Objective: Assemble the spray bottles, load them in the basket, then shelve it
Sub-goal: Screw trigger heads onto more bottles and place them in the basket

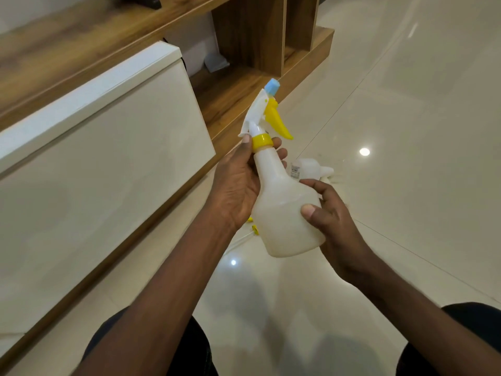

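Observation:
A translucent white spray bottle (284,207) is held up in front of me, tilted a little to the left. Its white spray head (257,112) has a yellow trigger, a yellow collar and a blue nozzle tip, and sits on the bottle's neck. My left hand (238,183) wraps the neck, fingers at the yellow collar. My right hand (328,213) grips the lower body of the bottle. Behind it, a second white bottle (309,168) lies on its side on the floor. Small yellow parts (254,229) show on the floor beneath the held bottle, mostly hidden.
A low wooden shelf unit (244,85) with open compartments runs along the left, with a white glossy drawer front (103,164) nearest me. Glossy cream floor tiles (406,131) spread to the right. My knees in dark trousers are at the bottom edge.

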